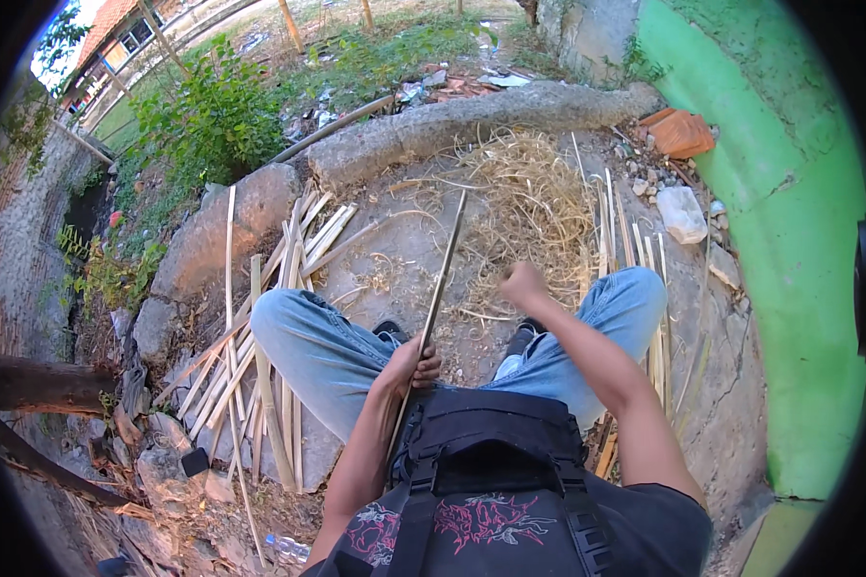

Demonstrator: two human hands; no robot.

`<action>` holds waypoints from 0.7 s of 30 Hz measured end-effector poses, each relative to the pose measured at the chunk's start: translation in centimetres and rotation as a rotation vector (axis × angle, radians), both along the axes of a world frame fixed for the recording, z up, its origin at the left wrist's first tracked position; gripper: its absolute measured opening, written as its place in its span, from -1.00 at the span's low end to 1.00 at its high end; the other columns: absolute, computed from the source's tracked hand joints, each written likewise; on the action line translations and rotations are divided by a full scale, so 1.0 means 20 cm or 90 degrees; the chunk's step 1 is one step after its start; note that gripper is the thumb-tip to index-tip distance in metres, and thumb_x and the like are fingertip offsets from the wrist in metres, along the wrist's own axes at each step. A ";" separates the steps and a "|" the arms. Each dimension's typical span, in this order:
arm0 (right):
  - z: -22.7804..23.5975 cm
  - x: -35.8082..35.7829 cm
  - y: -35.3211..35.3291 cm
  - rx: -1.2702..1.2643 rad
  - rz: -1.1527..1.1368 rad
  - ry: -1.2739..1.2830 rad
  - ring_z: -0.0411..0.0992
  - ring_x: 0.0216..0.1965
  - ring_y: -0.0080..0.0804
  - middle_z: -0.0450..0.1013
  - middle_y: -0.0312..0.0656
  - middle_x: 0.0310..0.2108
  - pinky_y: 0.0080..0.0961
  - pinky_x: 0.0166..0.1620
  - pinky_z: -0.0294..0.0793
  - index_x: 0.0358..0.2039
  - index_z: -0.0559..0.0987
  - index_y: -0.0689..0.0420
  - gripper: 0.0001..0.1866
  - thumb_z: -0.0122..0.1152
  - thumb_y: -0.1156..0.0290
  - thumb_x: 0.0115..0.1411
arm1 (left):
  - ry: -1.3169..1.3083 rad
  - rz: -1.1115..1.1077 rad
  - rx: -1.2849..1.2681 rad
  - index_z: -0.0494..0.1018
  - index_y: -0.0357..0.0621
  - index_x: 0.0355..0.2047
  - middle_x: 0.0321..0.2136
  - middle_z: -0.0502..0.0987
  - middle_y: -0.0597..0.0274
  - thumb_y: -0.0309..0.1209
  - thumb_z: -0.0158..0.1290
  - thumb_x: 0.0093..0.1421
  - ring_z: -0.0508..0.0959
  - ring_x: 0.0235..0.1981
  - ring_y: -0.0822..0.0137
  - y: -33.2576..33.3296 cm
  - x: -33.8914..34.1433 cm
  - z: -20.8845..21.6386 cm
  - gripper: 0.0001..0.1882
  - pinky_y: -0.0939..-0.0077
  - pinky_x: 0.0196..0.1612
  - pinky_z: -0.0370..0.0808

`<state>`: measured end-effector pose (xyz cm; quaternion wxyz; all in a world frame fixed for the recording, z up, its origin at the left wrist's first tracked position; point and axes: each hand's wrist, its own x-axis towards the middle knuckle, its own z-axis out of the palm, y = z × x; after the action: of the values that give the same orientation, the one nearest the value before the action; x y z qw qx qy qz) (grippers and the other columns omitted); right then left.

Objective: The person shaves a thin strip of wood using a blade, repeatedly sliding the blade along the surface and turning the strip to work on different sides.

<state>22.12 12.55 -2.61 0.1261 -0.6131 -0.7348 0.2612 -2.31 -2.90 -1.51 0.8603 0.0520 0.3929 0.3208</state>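
My left hand [409, 367] is closed around a long, thin bamboo strip [444, 269] in front of my belly. The strip slants up and away, its far end near the shavings and its near end running down beside my left forearm. Out over the ground between my knees, my right hand [524, 287] is curled into a fist, apart from the strip. Whatever the fist may hold is hidden or too small to make out. A loose heap of curly, pale shavings [534, 192] lies just beyond it.
Split bamboo strips [236, 380] are piled by my left leg, and more strips [656, 317] lie beside my right. A low concrete kerb [471, 125] crosses ahead. A green wall [799, 288] rises at right, near a clear plastic container [681, 213] and an orange roof tile [681, 133].
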 end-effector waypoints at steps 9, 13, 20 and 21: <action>0.04 -0.01 -0.08 0.025 0.260 -0.074 0.53 -0.42 0.02 0.54 0.07 -0.47 -0.19 -0.25 0.52 -0.41 0.66 0.10 -0.75 0.18 0.27 -0.10 | -0.053 -0.033 0.005 0.14 0.00 -0.62 -0.84 0.06 0.44 -0.21 -0.37 0.37 0.06 -0.89 0.54 0.03 0.02 0.02 -0.61 0.66 -0.92 0.03; -0.15 0.32 0.41 -0.184 -0.328 0.072 0.53 -0.54 -0.17 0.54 0.03 -0.54 -0.21 -0.38 0.50 -0.39 0.64 0.16 -0.73 0.09 0.29 -0.02 | 0.002 -0.090 0.047 0.14 0.01 -0.61 -0.84 0.08 0.44 -0.21 -0.38 0.38 0.07 -0.89 0.53 0.00 0.05 0.13 -0.61 0.65 -0.92 0.03; -0.10 0.43 0.37 -0.326 -0.572 0.632 0.15 -0.78 -0.59 0.15 -0.40 -0.78 -0.49 -0.73 0.07 -0.55 0.39 0.05 -0.90 0.03 0.38 0.08 | 0.325 0.038 0.151 0.18 0.00 -0.57 -0.79 0.12 0.43 0.04 -0.28 0.38 0.10 -0.82 0.54 -0.07 0.14 0.15 -0.52 0.63 -0.78 0.05; -0.01 0.38 0.32 -0.290 -0.529 0.630 0.18 -0.76 -0.60 0.15 -0.40 -0.78 -0.48 -0.70 0.11 -0.63 0.33 0.03 -0.81 0.07 0.37 0.08 | 0.320 0.042 0.144 0.18 0.00 -0.57 -0.79 0.12 0.43 0.04 -0.28 0.38 0.10 -0.82 0.54 -0.07 0.13 0.16 -0.52 0.63 -0.78 0.05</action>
<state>29.72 19.03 -2.76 0.4047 -0.6642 -0.2212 0.5883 0.31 -4.30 1.70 0.7136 0.2130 0.5570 0.3675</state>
